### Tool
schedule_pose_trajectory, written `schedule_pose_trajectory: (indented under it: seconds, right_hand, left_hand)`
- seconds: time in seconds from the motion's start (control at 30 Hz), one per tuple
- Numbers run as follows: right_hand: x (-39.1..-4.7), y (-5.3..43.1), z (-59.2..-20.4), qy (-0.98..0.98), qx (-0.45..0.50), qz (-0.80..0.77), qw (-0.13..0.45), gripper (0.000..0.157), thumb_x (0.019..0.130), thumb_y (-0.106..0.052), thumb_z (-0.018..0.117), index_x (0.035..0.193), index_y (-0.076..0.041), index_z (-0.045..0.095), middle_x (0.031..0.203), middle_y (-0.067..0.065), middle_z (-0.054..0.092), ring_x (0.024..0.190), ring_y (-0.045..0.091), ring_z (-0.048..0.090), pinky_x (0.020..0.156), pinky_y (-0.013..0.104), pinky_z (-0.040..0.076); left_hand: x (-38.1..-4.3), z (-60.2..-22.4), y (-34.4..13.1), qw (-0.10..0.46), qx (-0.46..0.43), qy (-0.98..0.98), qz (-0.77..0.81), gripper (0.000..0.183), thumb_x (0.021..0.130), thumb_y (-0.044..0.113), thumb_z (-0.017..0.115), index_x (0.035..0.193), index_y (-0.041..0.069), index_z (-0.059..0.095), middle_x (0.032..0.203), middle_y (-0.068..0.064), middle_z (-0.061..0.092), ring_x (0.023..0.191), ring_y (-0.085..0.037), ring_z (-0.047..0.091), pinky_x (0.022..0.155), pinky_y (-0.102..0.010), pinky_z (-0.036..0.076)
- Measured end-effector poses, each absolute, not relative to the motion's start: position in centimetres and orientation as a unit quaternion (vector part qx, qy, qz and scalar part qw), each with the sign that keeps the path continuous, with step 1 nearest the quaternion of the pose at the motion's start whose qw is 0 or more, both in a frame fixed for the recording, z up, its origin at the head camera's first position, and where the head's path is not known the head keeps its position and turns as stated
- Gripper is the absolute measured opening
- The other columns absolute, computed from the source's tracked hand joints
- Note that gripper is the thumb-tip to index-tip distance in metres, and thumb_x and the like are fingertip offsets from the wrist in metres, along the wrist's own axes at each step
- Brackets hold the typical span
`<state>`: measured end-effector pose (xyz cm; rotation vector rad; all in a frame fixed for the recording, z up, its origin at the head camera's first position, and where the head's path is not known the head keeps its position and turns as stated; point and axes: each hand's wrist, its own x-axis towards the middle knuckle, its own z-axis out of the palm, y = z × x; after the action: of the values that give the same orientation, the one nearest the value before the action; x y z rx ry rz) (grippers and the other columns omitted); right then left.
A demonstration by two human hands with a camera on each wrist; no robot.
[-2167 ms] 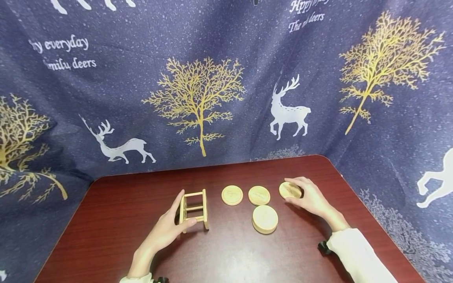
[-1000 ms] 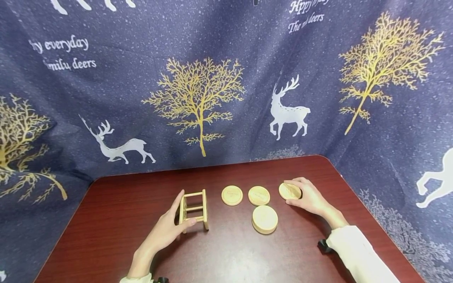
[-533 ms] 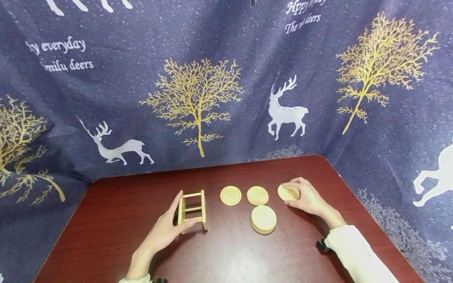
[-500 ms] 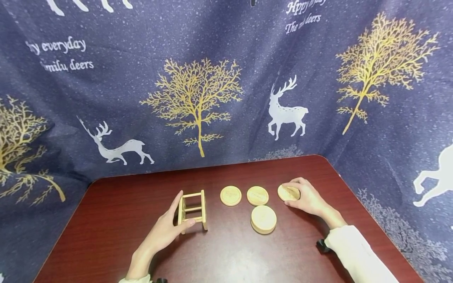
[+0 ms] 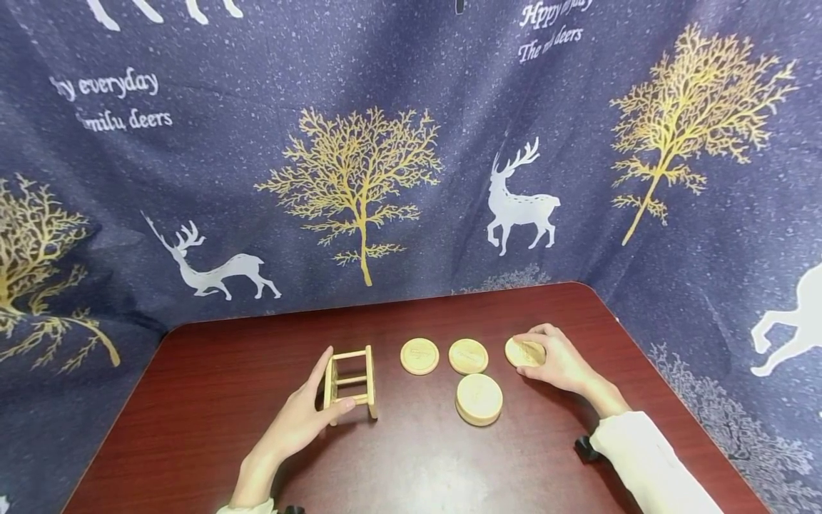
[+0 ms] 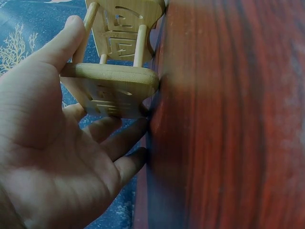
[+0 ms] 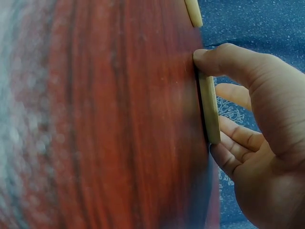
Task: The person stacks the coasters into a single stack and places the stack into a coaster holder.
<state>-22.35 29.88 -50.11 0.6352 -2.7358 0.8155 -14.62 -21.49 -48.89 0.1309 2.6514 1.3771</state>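
Observation:
My left hand [image 5: 298, 421] holds a small wooden coaster rack [image 5: 371, 385] at the left of the table, thumb along a rail and fingers at the far side. In the left wrist view, the rack [image 6: 112, 71] shows cut-out panels joined by round rods. At the table's right, my right hand [image 5: 565, 363] pinches a round pale wooden coaster [image 5: 523, 353] by its edges, and the hand partly covers it. Seen edge-on in the right wrist view, this coaster [image 7: 208, 107] lies low at the tabletop between thumb and fingers.
Two more coasters lie flat in a row, one left [image 5: 419, 356] and one middle [image 5: 468, 356]. A short stack of coasters [image 5: 479, 400] stands nearer, below the middle one. Behind the dark red table [image 5: 225, 400] hangs a blue cloth [image 5: 411, 71] with deer and trees.
My right hand and its coaster have shifted slightly nearer the person since the oldest frame. The left hand, rack and other coasters keep their places.

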Motion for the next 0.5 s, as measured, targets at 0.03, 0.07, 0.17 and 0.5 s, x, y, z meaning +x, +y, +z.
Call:
schedule_pose_trajectory:
  seconds: [0.03,0.07,0.17,0.5]
  right_hand:
    - [-22.36,29.91,-50.11,-0.931,0.213,0.277,0.106,0.056,0.076,-0.019,0.100,0.128,-0.005,0.082,0.119,0.019,0.066,0.112,0.040,0.063,0.097,0.059,0.052]
    - [-22.35,29.95,-50.09,-0.932,0.212,0.276,0.105,0.057,0.076,-0.019,0.100,0.128,-0.005,0.082,0.119,0.019,0.066,0.112,0.040,0.063,0.097,0.059,0.052]
    - [-22.39,30.02,-50.12,-0.932,0.212,0.276,0.106,0.057,0.075,-0.020,0.100,0.127,-0.005,0.082,0.119,0.018,0.067,0.112,0.040,0.063,0.096,0.059,0.052]
    - [-22.24,29.98,-50.02,-0.928,0.210,0.290,0.105,0.061,0.075,-0.022,0.101,0.129,-0.005,0.081,0.118,0.015,0.068,0.111,0.036,0.065,0.098,0.057,0.052]
  left_hand:
    - [-14.62,-48.87,-21.47,0.074,0.043,0.885,0.458,0.110,0.095,0.049,0.088,0.179,0.037,0.017,0.102,-0.009,0.069,0.057,-0.020,0.063,0.060,-0.033,0.055]
    - [-14.62,-48.85,-21.45,0.072,0.043,0.885,0.457,0.111,0.095,0.050,0.088,0.179,0.036,0.017,0.103,-0.010,0.069,0.058,-0.020,0.063,0.060,-0.033,0.055]
    - [-14.66,-48.80,-21.40,0.074,0.042,0.886,0.456,0.111,0.095,0.050,0.088,0.179,0.036,0.017,0.099,-0.009,0.070,0.059,-0.020,0.063,0.060,-0.033,0.055]
    - [-14.69,-48.84,-21.43,0.078,0.037,0.883,0.461,0.110,0.096,0.049,0.087,0.179,0.037,0.016,0.095,-0.008,0.068,0.059,-0.021,0.063,0.059,-0.034,0.055]
